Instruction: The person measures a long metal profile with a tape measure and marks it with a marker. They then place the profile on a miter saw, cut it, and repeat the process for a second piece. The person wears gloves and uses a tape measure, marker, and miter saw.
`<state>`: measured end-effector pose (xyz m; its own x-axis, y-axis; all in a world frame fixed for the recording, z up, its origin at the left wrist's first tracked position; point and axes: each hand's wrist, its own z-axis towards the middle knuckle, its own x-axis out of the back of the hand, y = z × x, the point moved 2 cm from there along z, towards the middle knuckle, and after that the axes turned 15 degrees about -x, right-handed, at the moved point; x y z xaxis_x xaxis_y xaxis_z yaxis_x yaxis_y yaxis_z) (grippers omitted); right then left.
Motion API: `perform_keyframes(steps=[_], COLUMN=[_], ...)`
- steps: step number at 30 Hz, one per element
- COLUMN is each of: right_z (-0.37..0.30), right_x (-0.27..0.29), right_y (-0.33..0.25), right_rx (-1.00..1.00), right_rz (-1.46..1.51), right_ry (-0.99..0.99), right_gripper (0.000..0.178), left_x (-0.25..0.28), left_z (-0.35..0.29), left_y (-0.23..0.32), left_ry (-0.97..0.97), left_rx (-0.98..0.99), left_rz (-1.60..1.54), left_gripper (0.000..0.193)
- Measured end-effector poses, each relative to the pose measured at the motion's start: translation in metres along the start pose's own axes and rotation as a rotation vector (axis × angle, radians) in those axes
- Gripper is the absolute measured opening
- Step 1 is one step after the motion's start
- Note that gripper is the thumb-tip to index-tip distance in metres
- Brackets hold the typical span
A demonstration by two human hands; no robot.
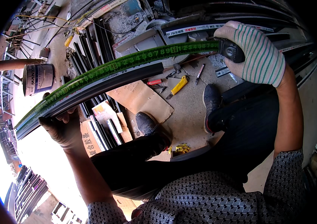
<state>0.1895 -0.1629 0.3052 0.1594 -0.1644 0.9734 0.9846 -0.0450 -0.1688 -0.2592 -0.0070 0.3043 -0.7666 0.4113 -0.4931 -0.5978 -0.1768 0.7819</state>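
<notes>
Holding a dark bar (136, 72) near its left end: left hand (64, 130), curled around it; whether it also pinches the green tape blade (136, 58), cannot tell. Right hand (257, 54), gloved, clasps the black tape case (233, 51). Blade extends along the bar, both above the floor (190, 112). Yellow knife (179, 85) lies near cardboard (143, 100).

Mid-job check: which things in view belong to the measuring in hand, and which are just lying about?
In use:
- green-bladed tape measure with black case, case in the right hand
- long black bar, in the left hand

Apparently just lying about:
- yellow-handled cutter
- slim red-and-white marker
- flat brown cardboard sheet
</notes>
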Motion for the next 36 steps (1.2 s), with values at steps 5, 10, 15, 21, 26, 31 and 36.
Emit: perform_keyframes(steps=[5,10,15,21,26,31,36], right_z=[0.0,0.004,0.01,0.023,0.009,-0.005,-0.038], right_x=[-0.001,-0.003,-0.018,-0.062,-0.125,-0.184,-0.277], right_y=[-0.001,-0.003,0.01,0.004,0.004,-0.008,0.001], right_rx=[0.023,-0.037,-0.083,-0.195,-0.132,-0.08,-0.13], right_rz=[-0.001,0.084,0.098,-0.027,-0.069,-0.165,-0.246], right_ry=[0.027,-0.04,-0.079,-0.361,-0.754,-0.995,-1.096], right_gripper=[0.049,0.047,0.048,0.045,0.051,0.052,0.052], left_x=[0.014,0.018,0.014,0.009,0.014,0.016,0.016], left_z=[0.001,-0.002,-0.002,-0.003,0.0,-0.002,-0.004], left_y=[0.0,-0.001,-0.004,-0.001,0.004,0.002,-0.008], left_ry=[-0.058,0.005,-0.006,0.007,-0.018,-0.012,0.008], left_rx=[-0.005,0.001,0.029,0.011,0.058,0.064,0.055], left_rz=[-0.03,0.006,-0.027,-0.015,-0.032,0.014,0.087], left_gripper=[0.065,0.063,0.068,0.071,0.073,0.073,0.073])
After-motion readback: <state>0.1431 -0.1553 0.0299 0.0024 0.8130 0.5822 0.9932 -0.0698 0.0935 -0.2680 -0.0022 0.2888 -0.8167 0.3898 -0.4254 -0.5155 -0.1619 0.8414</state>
